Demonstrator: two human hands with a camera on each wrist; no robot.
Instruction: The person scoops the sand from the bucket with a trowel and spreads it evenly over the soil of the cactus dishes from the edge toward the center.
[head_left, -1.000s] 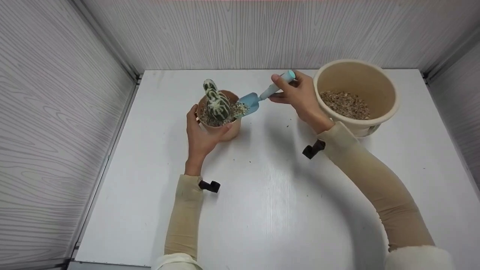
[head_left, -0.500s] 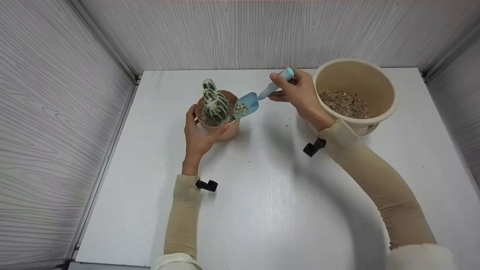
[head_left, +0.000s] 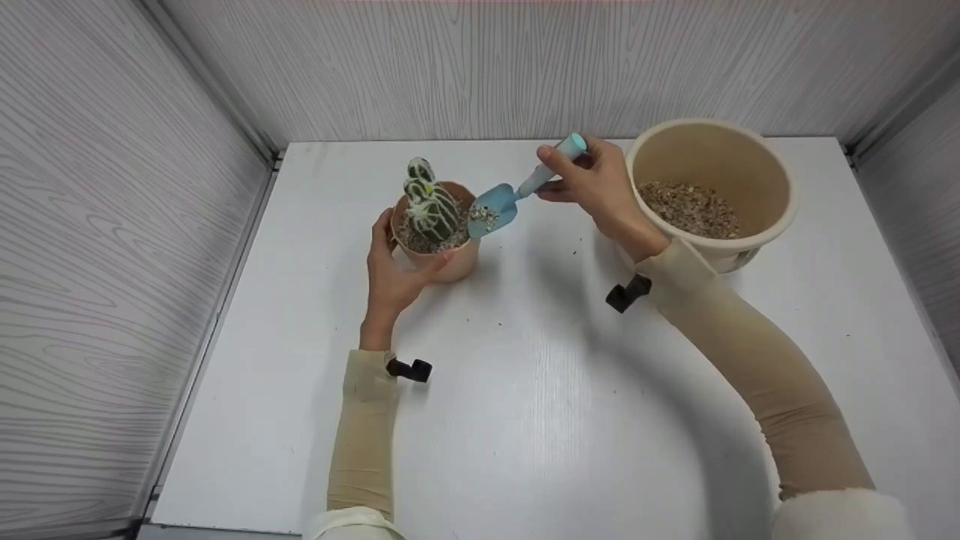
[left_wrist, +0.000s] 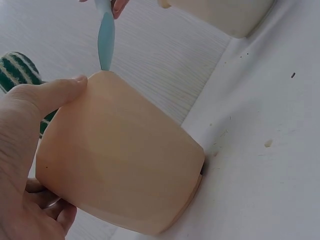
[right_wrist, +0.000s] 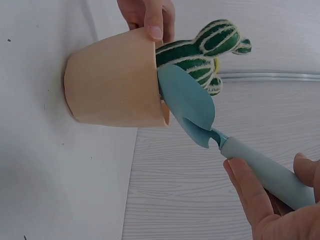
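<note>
A small peach pot (head_left: 444, 259) (left_wrist: 120, 165) (right_wrist: 112, 85) with a green-and-white striped cactus (head_left: 429, 204) (right_wrist: 205, 52) stands on the white table (head_left: 525, 390). My left hand (head_left: 397, 270) (left_wrist: 25, 150) grips the pot's side, thumb on the rim. My right hand (head_left: 592, 184) (right_wrist: 270, 205) holds the handle of a light-blue trowel (head_left: 502, 202) (right_wrist: 200, 110). Its blade is tilted over the pot's right rim, with a little gravel on it.
A large beige bucket (head_left: 757, 146) partly filled with gravel (head_left: 690, 208) stands at the back right, just beyond my right hand. A few gravel grains lie scattered on the table (head_left: 576, 251). Grey panelled walls close in the back and both sides.
The trowel has tipped a little more and less gravel lies on its blade. My left hand has shifted slightly up around the pot.
</note>
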